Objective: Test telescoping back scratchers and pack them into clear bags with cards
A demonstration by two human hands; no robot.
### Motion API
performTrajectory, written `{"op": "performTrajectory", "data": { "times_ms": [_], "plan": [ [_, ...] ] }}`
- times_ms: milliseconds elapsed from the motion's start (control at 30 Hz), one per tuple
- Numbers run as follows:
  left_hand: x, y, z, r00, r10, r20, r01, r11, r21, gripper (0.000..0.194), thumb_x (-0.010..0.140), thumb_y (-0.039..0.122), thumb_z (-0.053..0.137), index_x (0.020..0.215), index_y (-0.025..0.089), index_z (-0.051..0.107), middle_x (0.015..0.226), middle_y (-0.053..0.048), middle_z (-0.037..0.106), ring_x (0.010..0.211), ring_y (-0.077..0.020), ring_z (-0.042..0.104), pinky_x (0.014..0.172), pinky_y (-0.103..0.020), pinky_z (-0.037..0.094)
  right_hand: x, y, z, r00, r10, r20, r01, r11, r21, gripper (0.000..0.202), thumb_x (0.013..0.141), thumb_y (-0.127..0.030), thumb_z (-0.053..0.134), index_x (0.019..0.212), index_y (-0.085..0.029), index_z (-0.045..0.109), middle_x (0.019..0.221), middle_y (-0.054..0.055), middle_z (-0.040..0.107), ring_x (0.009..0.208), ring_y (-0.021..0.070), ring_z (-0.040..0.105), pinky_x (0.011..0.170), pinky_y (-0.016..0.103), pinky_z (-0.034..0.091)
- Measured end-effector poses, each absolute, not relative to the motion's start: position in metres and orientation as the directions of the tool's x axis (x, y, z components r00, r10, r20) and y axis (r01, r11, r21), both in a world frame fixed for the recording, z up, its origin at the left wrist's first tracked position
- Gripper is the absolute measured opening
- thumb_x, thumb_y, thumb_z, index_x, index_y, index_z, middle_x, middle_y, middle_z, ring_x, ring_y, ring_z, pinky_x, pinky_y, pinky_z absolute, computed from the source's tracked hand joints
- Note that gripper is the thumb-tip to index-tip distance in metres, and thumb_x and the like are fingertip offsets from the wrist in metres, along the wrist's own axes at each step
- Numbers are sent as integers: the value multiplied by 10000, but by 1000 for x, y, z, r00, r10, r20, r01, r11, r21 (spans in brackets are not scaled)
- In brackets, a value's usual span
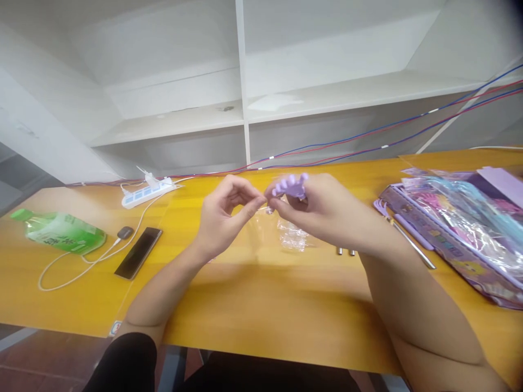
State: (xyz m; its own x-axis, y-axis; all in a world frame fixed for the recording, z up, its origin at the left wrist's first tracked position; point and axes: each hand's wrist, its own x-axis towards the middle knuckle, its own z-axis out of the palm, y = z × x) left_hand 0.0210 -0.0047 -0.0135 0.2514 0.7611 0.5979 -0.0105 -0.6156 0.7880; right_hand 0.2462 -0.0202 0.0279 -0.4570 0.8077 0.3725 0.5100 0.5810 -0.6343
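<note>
My right hand [322, 209] is closed round a purple back scratcher head [291, 186], its short rounded fingers pointing up. My left hand [229, 213] meets it at the fingertips, thumb and fingers pinched together. Whatever the left fingers hold is too small to make out. A small shiny bit [269, 210] shows just under the right fingertips. Below the hands, crumpled clear plastic wrap [292, 235] lies on the table [261, 321]. Two short metal tube ends [345, 251] peek out by my right wrist.
On the right, a purple printed box [445, 251] holds several plastic-wrapped items; a metal rod [414, 245] and purple pieces lie against it. Leftward are a phone [138, 252], a green bottle [65, 231], an earbud case [125, 233] and a power strip [147, 193]. Shelving [245, 123] stands behind.
</note>
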Motion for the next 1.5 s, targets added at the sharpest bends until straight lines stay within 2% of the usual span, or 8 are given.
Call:
{"op": "performTrajectory", "data": {
  "times_ms": [200, 467, 633, 800, 867, 967, 1267, 1500],
  "plan": [
    [14, -4, -10, 277, 665, 694, 143, -743, 654, 150, 968, 335, 853, 1021, 228, 762, 973, -48, 780, 927, -189, 776, 881, -356, 661, 246, -13, 25, -479, 796, 370, 479, 591, -649, 133, 967, -307, 670, 939, -229, 774, 695, -37, 568, 647, 114, 453, 654, 306, 296],
    [13, -2, -12, 276, 665, 695, 126, -741, 659, 176, 936, 329, 890, 1023, 231, 773, 961, -44, 788, 910, -192, 782, 871, -354, 651, 247, -6, 26, -460, 855, 238, 482, 466, -742, 339, 871, -563, 847, 895, -231, 780, 688, -33, 569, 647, 116, 438, 627, 313, 286],
    [14, -3, -11, 309, 644, 700, 139, -759, 636, 142, 1004, 349, 809, 1053, 229, 753, 1035, -78, 791, 955, -197, 770, 865, -347, 646, 240, -4, 23, -485, 841, 240, 449, 475, -757, 356, 883, -561, 829, 856, -211, 773, 712, -20, 614, 669, 118, 488, 650, 312, 315],
    [5, -1, -2, 539, 428, 725, 327, -900, 288, 578, 915, 368, 899, 1413, 254, 627, 1456, -160, 686, 1346, -307, 671, 1099, -474, 600, 239, -3, 23, -438, 865, 245, 330, 408, -851, 389, 889, -560, 817, 789, -200, 709, 741, -10, 669, 695, 130, 556, 680, 307, 396],
    [3, 1, -1, 585, 348, 732, 401, -909, 111, 680, 926, 315, 885, 1514, 251, 551, 1460, -164, 684, 1384, -323, 648, 1154, -525, 564, 240, -3, 25, -410, 880, 239, 315, 383, -868, 442, 846, -608, 850, 788, -199, 693, 733, -11, 656, 694, 134, 555, 679, 308, 406],
    [2, 1, -2, 585, 291, 757, 426, -905, 18, 643, 981, 272, 817, 1548, 261, 515, 1379, -133, 729, 1282, -292, 712, 1090, -493, 604, 241, -3, 28, -390, 896, 214, 319, 349, -881, 492, 821, -664, 854, 785, -198, 700, 744, 4, 663, 709, 145, 569, 682, 315, 412],
    [5, -2, 0, 543, 325, 774, 449, -892, 59, 549, 1003, 256, 799, 1500, 257, 566, 1337, -102, 767, 1146, -235, 764, 1034, -412, 621, 246, 2, 25, -318, 928, 191, 482, 332, -811, 559, 808, -732, 855, 856, -207, 669, 772, 8, 634, 691, 147, 527, 642, 326, 377],
    [1, 0, 3, 469, 416, 779, 504, -850, 151, 480, 984, 312, 830, 1417, 244, 633, 1292, -82, 782, 1005, -197, 757, 997, -369, 616, 282, -18, 31, -244, 867, 434, 557, 492, -669, 447, 1124, -596, 398, 1166, -272, 704, 1085, 95, 596, 988, 263, 588, 896, 452, 474]
  ]
}}
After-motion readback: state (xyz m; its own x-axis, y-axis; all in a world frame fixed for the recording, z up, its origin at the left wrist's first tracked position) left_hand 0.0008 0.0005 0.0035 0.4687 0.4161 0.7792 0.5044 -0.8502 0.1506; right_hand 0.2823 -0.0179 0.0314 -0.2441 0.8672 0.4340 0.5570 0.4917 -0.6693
